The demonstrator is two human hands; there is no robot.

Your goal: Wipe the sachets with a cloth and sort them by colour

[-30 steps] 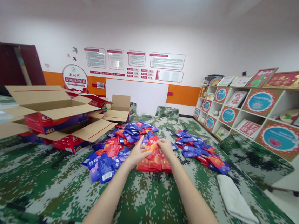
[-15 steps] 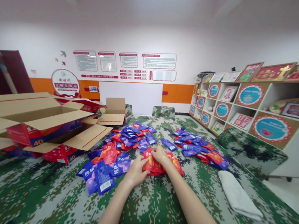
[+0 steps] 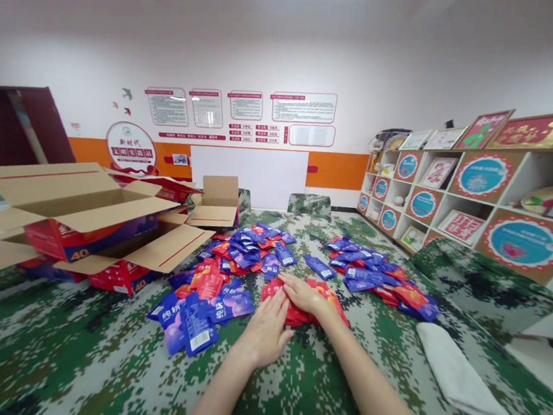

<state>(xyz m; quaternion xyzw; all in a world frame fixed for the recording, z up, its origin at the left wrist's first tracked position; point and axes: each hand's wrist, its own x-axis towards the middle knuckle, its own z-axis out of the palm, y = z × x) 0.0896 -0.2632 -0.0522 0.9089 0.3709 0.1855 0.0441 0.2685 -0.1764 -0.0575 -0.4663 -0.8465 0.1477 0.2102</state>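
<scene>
Lowered since a second ago, both hands now press flat where they earlier lifted red packets off the pile. Those red packets (image 3: 319,303) lie stacked on the camouflage-covered counter (image 3: 95,360), straight ahead of the person and near the middle of the spread. Resting palm-down on top of the stack is the right hand (image 3: 303,293), fingers extended and released, gripping nothing. Just beside the stack's near edge sits the left hand (image 3: 267,329), also flat on the cloth, its fingers stretched out and unclenched, tips touching the red packets.

To the left of the stack, a loose fan of blue packets (image 3: 192,320) spills toward the person, mixed with a few red ones. Behind the hands a bigger heap (image 3: 247,250) of blue and red packets reaches back across the counter. A second heap (image 3: 377,276) lies to the right, apart from the stack.

A folded white cloth (image 3: 460,375) lies at the counter's right edge. Open cardboard boxes (image 3: 75,214) with red printed sides crowd the left. Shelves (image 3: 453,198) with round blue signs line the right wall, and notice boards (image 3: 247,110) hang on the far wall.
</scene>
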